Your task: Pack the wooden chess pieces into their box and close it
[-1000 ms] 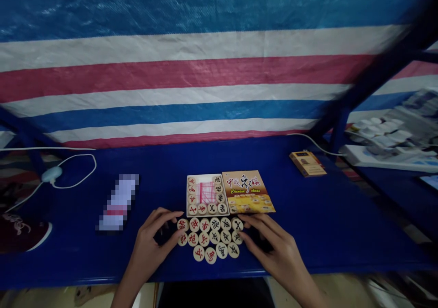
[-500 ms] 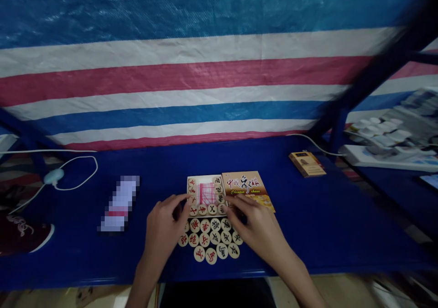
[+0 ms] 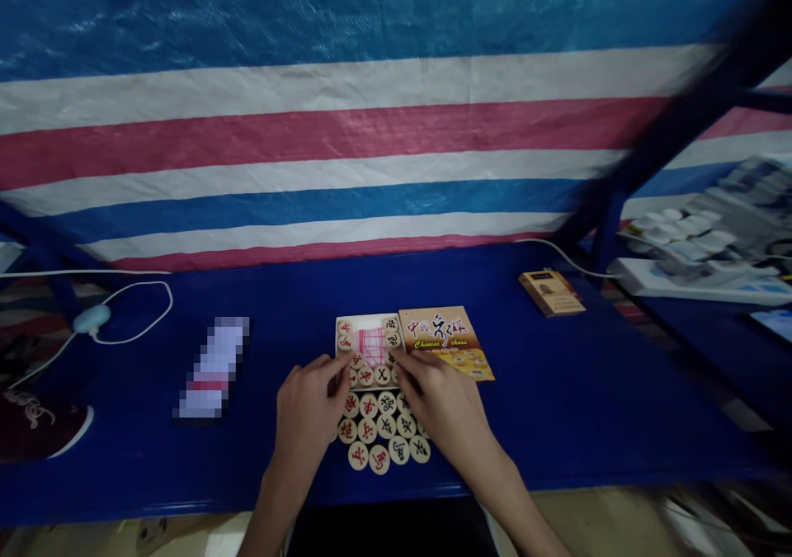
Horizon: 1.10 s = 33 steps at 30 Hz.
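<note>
A white open box (image 3: 340,323) holds round Chinese chess pieces along its sides and near edge, around a folded red-lined sheet (image 3: 372,347). My left hand (image 3: 314,394) has thumb and index finger closed at a red-marked piece (image 3: 357,361) inside the box's left side. Across from it, my right hand (image 3: 446,392) has its fingers closed at a black-marked piece (image 3: 392,358), partly covered by the fingertips. Several more pieces (image 3: 367,430), red-marked on the left and black-marked on the right, lie in rows between my wrists.
The box's printed lid (image 3: 446,338) lies right of the box. A pixelated flat item (image 3: 214,367) is on the left, and a small yellow-brown box (image 3: 550,293) at the right. A white cable with a pale-blue puck (image 3: 92,318) and a dark red shoe (image 3: 46,425) are far left.
Both hands have moved inward over the box. The piece at each hand's fingertips has shifted from the side toward the middle. The whole view has moved slightly.
</note>
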Each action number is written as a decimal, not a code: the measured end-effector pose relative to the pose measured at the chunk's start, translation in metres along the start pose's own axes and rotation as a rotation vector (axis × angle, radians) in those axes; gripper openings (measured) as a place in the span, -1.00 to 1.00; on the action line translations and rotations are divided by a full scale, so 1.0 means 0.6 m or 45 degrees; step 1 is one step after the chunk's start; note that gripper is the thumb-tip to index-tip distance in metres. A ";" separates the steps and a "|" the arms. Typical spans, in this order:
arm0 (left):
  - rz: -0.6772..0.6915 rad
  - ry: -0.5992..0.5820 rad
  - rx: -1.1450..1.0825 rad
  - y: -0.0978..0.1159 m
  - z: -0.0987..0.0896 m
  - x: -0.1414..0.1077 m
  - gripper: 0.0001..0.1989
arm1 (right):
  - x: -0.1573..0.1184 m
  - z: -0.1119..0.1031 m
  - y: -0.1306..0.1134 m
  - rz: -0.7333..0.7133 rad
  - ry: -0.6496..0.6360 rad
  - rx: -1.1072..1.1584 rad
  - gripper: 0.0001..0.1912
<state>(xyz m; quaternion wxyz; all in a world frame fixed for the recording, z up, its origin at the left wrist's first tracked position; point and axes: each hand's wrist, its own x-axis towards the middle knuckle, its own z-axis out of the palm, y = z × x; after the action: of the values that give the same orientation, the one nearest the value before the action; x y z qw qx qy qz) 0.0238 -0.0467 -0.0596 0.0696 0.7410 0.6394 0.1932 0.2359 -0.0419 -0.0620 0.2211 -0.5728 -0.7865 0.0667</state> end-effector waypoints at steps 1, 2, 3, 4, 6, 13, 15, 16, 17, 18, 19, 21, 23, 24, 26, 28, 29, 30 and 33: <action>-0.009 -0.005 -0.006 0.003 -0.001 0.002 -0.69 | 0.003 -0.001 -0.002 0.005 0.001 0.017 -0.69; -0.030 -0.002 -0.002 0.006 -0.002 0.004 -0.71 | 0.006 -0.002 -0.003 0.019 0.007 0.031 -0.71; -0.061 0.007 0.010 0.009 -0.003 0.007 -0.74 | 0.009 -0.003 -0.004 0.044 0.018 0.037 -0.73; -0.094 0.014 0.031 0.013 -0.005 0.009 -0.77 | 0.012 -0.004 -0.005 0.078 0.028 0.032 -0.76; -0.142 0.012 0.086 0.019 -0.008 0.014 -0.82 | 0.018 -0.006 -0.007 0.140 0.038 -0.020 -0.82; -0.123 -0.069 0.141 0.033 -0.014 0.032 -0.88 | 0.033 -0.003 -0.014 0.164 -0.014 -0.148 -0.88; -0.114 -0.067 0.148 0.035 -0.014 0.034 -0.88 | 0.036 -0.001 -0.017 0.172 -0.010 -0.150 -0.85; -0.112 -0.064 0.156 0.036 -0.013 0.034 -0.88 | 0.038 0.000 -0.018 0.176 -0.007 -0.150 -0.83; -0.111 -0.059 0.166 0.037 -0.012 0.035 -0.87 | 0.039 0.001 -0.019 0.179 -0.004 -0.150 -0.82; -0.110 -0.054 0.178 0.038 -0.011 0.035 -0.86 | 0.041 0.002 -0.020 0.181 -0.001 -0.149 -0.80; -0.104 -0.050 0.188 0.039 -0.010 0.035 -0.85 | 0.042 0.002 -0.021 0.181 0.002 -0.147 -0.80; -0.084 -0.039 0.202 0.040 -0.007 0.037 -0.84 | 0.045 0.003 -0.023 0.179 0.005 -0.140 -0.78; -0.056 -0.022 0.211 0.042 -0.006 0.039 -0.85 | 0.049 0.003 -0.024 0.174 0.005 -0.134 -0.76; -0.041 -0.011 0.214 0.042 -0.005 0.041 -0.86 | 0.050 0.004 -0.025 0.171 0.005 -0.130 -0.74; -0.002 0.014 0.214 0.043 -0.003 0.043 -0.88 | 0.053 0.004 -0.026 0.165 0.006 -0.123 -0.73; 0.034 0.051 0.205 0.043 -0.002 0.043 -0.91 | 0.054 0.003 -0.027 0.163 0.012 -0.108 -0.75; 0.046 0.078 0.196 0.042 -0.001 0.042 -0.91 | 0.053 0.003 -0.027 0.163 0.017 -0.097 -0.77; 0.054 0.110 0.185 0.041 0.000 0.041 -0.90 | 0.052 0.002 -0.027 0.167 0.022 -0.087 -0.78; 0.078 0.221 0.121 0.037 -0.003 0.032 -0.85 | 0.044 -0.004 -0.024 0.152 0.071 -0.013 -0.81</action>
<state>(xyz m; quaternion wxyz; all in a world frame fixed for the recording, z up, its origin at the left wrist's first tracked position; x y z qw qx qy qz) 0.0455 -0.0321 -0.0466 -0.0274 0.7432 0.6284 0.2282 0.2180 -0.0227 -0.0473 0.2357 -0.6214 -0.7448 0.0599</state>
